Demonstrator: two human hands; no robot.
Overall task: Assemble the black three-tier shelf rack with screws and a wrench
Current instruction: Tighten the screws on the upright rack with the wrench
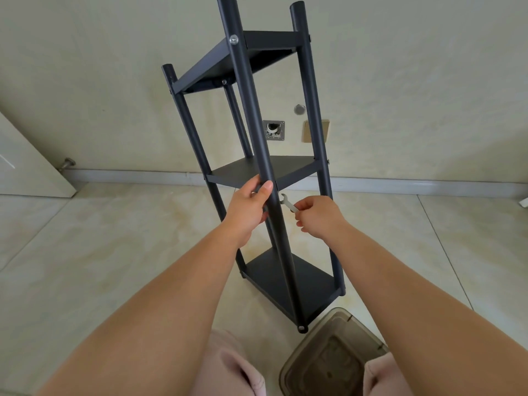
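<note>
The black three-tier shelf rack (297, 170) stands upright on the tiled floor in front of me, with all three shelves between its poles. A silver screw (233, 39) shows on the nearest pole (251, 110) at the top shelf. My left hand (248, 210) wraps around that pole at the height of the middle shelf. My right hand (317, 217) is just right of the pole, pinching a small silver wrench (287, 202) whose open jaw points up and left toward the pole.
A brownish translucent plastic container (334, 355) sits on the floor by the rack's near foot, between my knees. The wall behind carries a beige switch plate (315, 131) and an open outlet hole (273, 130). A door (25, 167) stands at the left.
</note>
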